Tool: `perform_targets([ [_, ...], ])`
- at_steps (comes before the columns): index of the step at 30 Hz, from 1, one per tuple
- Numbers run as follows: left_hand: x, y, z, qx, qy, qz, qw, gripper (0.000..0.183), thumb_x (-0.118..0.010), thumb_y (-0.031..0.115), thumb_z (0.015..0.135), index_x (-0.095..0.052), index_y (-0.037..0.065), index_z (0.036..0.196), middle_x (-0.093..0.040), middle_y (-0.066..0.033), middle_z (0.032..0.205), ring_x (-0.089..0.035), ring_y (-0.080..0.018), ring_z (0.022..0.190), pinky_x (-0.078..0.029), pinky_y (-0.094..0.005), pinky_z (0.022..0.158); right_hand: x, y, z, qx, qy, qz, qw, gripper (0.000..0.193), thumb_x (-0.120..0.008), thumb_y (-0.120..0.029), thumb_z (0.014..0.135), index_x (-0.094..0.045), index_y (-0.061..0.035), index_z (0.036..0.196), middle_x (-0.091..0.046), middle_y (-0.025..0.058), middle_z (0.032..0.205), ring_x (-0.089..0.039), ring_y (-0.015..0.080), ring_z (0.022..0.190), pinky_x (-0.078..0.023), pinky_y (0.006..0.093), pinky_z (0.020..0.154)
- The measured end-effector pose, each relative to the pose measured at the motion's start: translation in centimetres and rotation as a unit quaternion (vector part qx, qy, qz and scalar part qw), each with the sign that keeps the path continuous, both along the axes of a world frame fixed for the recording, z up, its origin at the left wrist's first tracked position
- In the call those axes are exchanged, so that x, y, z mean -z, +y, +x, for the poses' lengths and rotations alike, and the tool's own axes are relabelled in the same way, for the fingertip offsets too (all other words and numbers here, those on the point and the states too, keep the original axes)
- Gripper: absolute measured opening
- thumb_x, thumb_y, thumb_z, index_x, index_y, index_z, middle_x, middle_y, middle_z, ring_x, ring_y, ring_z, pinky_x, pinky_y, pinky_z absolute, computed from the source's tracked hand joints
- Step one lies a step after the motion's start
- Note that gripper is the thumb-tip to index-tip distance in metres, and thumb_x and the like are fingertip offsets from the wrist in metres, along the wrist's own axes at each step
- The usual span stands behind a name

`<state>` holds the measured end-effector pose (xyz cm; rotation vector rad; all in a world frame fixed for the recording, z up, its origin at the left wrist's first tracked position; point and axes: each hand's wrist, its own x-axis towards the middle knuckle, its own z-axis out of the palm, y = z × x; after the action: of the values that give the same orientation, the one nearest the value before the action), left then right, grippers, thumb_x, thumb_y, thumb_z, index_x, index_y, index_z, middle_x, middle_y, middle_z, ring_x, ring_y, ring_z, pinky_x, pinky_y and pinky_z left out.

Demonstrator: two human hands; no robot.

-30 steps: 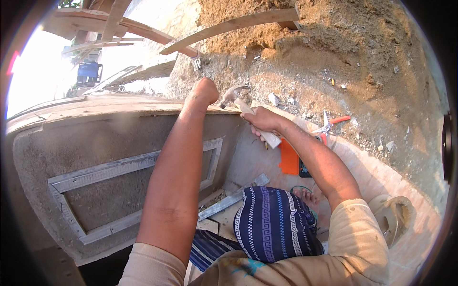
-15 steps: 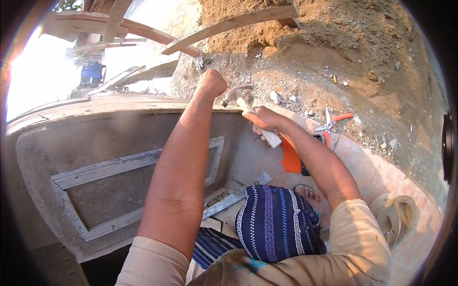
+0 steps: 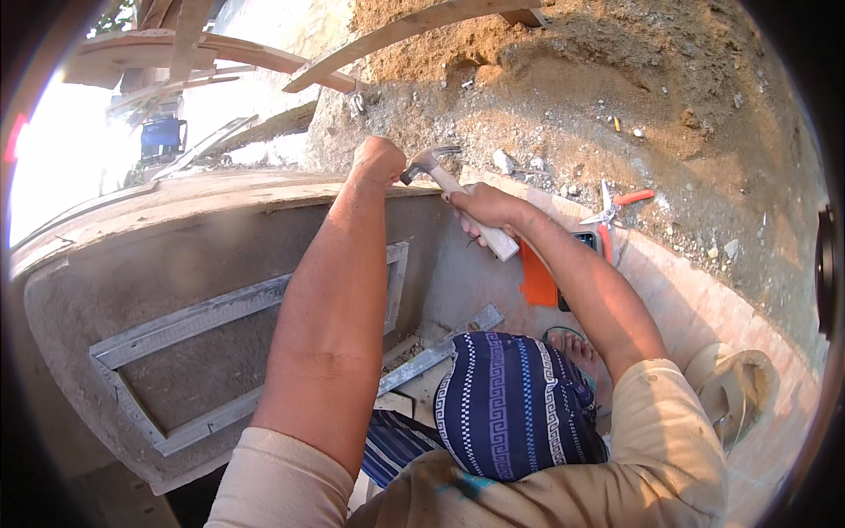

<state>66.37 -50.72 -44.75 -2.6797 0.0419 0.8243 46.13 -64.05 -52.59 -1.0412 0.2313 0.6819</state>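
Note:
My right hand [image 3: 489, 209] is wrapped round the pale wooden handle of a claw hammer [image 3: 453, 187]. The hammer's metal head tilts up and left, its striking face close beside my left hand [image 3: 381, 161]. That left hand is closed in a fist at the far top edge of the grey wall [image 3: 238, 231]; whatever its fingers hold is hidden from this view. A wooden board [image 3: 290, 189] runs along the wall's top, just under the left fist.
Red-handled snips [image 3: 607, 209] lie right of my right forearm. An orange case [image 3: 536, 275] sits beneath that forearm. A metal frame [image 3: 198, 319] is set on the wall, and a metal strip [image 3: 440, 350] lies by my knee. Earth and rubble [image 3: 616, 79] spread beyond.
The whole view has shifted slightly. The hammer head has risen a little beside my left fist. Both hands keep the same grip.

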Motion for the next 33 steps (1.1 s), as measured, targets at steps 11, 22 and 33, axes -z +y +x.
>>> perform_targets([
  [11,-1.1,-0.4,-1.1,0.167,0.015,0.140,0.976,0.023,-0.069,0.029,0.084,-0.079,0.009,0.083,-0.076,-0.0139,0.080,-0.074,-0.0293,0.076,-0.060,-0.0418,0.076,-0.7,-2.1,-1.3,0.070,-0.050,-0.068,0.994,0.039,-0.050,-0.038,0.108,-0.045,-0.0019,0.121,-0.057,0.0052,0.076,-0.057,0.0126,0.055,-0.053,0.0330,0.044],
  [22,-1.8,-1.9,-2.7,0.141,0.035,0.131,0.981,0.034,-0.066,0.008,0.083,-0.080,0.008,0.114,-0.073,-0.0190,0.126,-0.069,-0.0342,0.122,-0.056,-0.0429,0.100,-1.9,-4.6,-0.5,0.091,-0.111,-0.091,0.986,0.022,-0.053,-0.026,0.105,-0.051,-0.0053,0.111,-0.058,0.0033,0.077,-0.060,0.0117,0.052,-0.053,0.0316,0.042],
  [33,-1.6,-1.7,-2.7,0.150,0.027,0.134,0.979,0.033,-0.069,0.009,0.081,-0.080,0.008,0.112,-0.075,-0.0178,0.121,-0.071,-0.0337,0.118,-0.057,-0.0431,0.097,-2.7,-4.8,-0.1,0.162,-0.106,-0.013,0.981,0.021,-0.053,-0.021,0.103,-0.053,-0.0053,0.117,-0.060,0.0052,0.079,-0.061,0.0130,0.052,-0.052,0.0312,0.041],
])
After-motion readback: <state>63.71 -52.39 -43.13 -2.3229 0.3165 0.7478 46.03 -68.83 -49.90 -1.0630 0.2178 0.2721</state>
